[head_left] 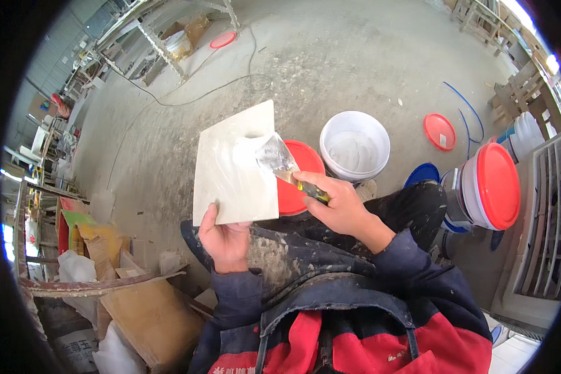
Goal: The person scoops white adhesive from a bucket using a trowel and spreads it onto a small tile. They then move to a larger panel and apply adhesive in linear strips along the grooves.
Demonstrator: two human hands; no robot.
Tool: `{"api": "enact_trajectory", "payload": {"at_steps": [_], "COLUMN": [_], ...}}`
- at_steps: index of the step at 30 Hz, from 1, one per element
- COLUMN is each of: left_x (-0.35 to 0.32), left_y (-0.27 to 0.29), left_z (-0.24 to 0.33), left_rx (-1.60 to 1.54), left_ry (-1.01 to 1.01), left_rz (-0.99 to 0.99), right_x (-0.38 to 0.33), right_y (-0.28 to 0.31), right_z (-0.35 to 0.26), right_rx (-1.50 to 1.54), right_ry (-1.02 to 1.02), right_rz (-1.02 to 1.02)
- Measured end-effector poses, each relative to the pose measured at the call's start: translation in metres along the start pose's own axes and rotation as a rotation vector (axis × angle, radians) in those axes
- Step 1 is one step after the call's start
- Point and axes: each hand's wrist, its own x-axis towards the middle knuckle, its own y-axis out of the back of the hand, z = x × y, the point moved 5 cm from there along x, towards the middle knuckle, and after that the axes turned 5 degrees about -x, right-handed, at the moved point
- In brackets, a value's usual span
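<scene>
My left hand (225, 242) grips the lower edge of a flat pale board (221, 181), thumb on top and fingers underneath. White paste is smeared over the board's upper middle. In my right hand (343, 206) is a putty knife (311, 190) with a black and yellow handle. Its metal blade lies on the board's right edge, with some white paste on it. Partly hidden behind the board and knife is a bucket with a red lid (302, 161). Just right of it stands an open white bucket (355, 146) with white paste inside.
Another red-lidded bucket (497, 187) stands at my right, beside a slatted grey unit (545, 230). A red lid (439, 131) and blue tubing (467, 106) lie on the floor. Cardboard (153, 321) and plastic bags are heaped at left. A dark cable (199, 93) crosses the floor ahead.
</scene>
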Motion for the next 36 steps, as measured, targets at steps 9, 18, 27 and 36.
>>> {"api": "enact_trajectory", "payload": {"at_steps": [9, 18, 27, 36], "left_x": [0.011, 0.022, -0.005, -0.001], "left_y": [0.012, -0.017, 0.016, 0.0], "left_z": [0.025, 0.021, 0.0, -0.042], "left_rx": [0.037, 0.294, 0.399, 0.771], "left_ry": [-0.043, -0.183, -0.057, -0.353], "left_rz": [0.016, 0.033, 0.267, 0.141], "right_x": [-0.042, -0.077, 0.023, -0.05], "right_y": [-0.001, 0.02, 0.082, 0.026], "right_z": [-0.006, -0.014, 0.019, -0.011], "right_rx": [-0.26, 0.715, 0.262, -0.177], "right_ry": [-0.103, -0.66, -0.636, -0.3], "right_rz": [-0.102, -0.207, -0.081, -0.2]}}
